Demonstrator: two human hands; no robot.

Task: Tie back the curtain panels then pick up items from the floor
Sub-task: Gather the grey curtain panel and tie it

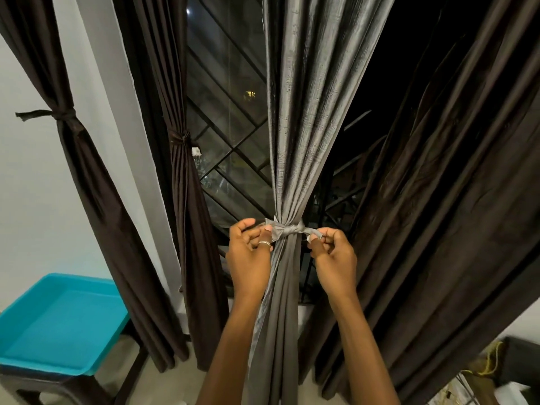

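A grey curtain panel [304, 118] hangs in the middle, gathered at waist height by a grey tie-back strip [287, 228] knotted around it. My left hand [248, 252] pinches the strip's left end and my right hand [336, 258] pinches its right end, one on each side of the knot. Two dark brown panels on the left, one [87, 171] against the wall and one [187, 185] beside the window, are each bound with their own ties. A wide dark brown panel [438, 185] on the right hangs loose. The floor items are not clearly visible.
A turquoise tray [58, 325] rests on a dark stool [52, 387] at the lower left. Behind the curtains is a window with a metal grille [230, 135]. Some clutter with yellow cord [488, 363] lies at the lower right. Bare floor [175, 384] shows below.
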